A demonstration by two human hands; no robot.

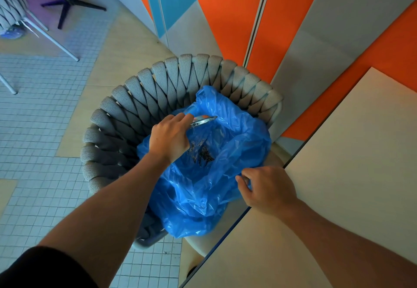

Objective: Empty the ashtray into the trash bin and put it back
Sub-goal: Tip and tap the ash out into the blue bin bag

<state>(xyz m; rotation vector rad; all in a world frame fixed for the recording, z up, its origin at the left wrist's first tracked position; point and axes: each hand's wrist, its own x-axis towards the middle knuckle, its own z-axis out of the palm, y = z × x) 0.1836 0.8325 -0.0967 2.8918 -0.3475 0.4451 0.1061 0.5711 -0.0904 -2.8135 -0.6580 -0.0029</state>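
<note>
L hand (169, 137) grips the ashtray (203, 121) by its near rim, fingers closed on it, tipped edge-on over the blue bag (237, 129). Dark ash (204, 153) lies inside the bag, below the ashtray. R hand (268, 189) pinches the bag's near-right edge, holding it open. Bag sits on the seat of a woven grey chair (158, 84), w/ a pale table (349, 163) just beside at right.

Café or lounge seating area: woven rope chair (158, 89) beside a pale bench (352, 175), pedestal table base (67, 1) beyond it, mosaic-tiled floor (40, 111).
</note>
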